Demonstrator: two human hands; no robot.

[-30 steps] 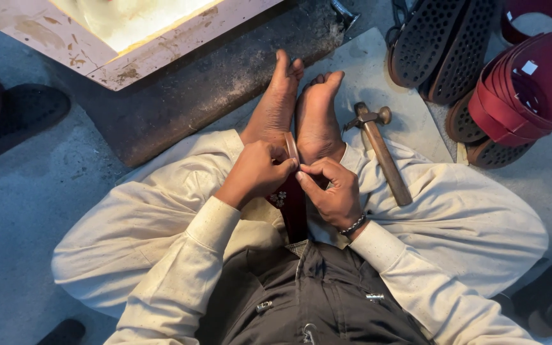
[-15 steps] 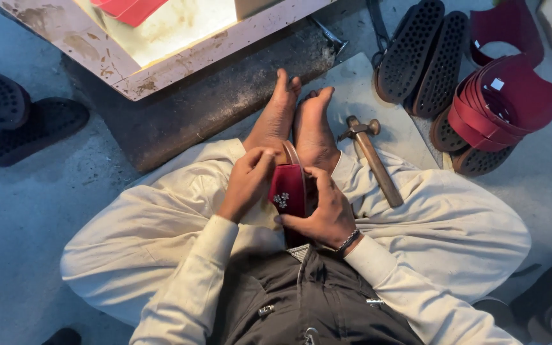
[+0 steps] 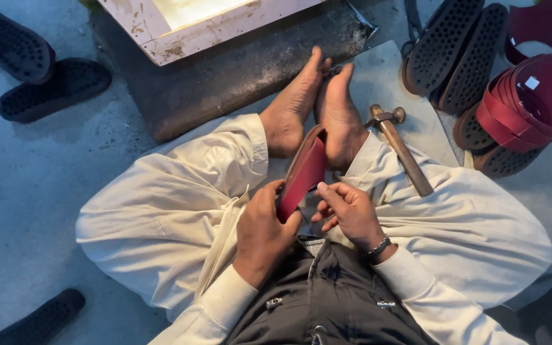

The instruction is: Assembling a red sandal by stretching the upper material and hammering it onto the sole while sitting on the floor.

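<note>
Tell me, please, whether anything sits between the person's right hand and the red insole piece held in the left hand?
Nothing visible does. The left hand grips the red insole piece, and the right hand has its fingertips right at the piece's lower edge. The hammer lies off to the side.

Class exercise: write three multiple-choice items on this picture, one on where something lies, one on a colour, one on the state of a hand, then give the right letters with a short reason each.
1. Where does the hammer lie?
A. Beside the right foot
B. Inside the white frame
C. On the black soles

2. What colour is the insole piece in hand?
A. Green
B. Red
C. Yellow

3. What is the left hand doing?
A. Resting flat on the floor
B. Holding the hammer
C. Holding the insole piece

Answers: 1 A, it lies on the stone slab by the right foot. 2 B, its face shows red. 3 C, the left hand's grip wraps its lower end, the right hand touching its edge.
</note>
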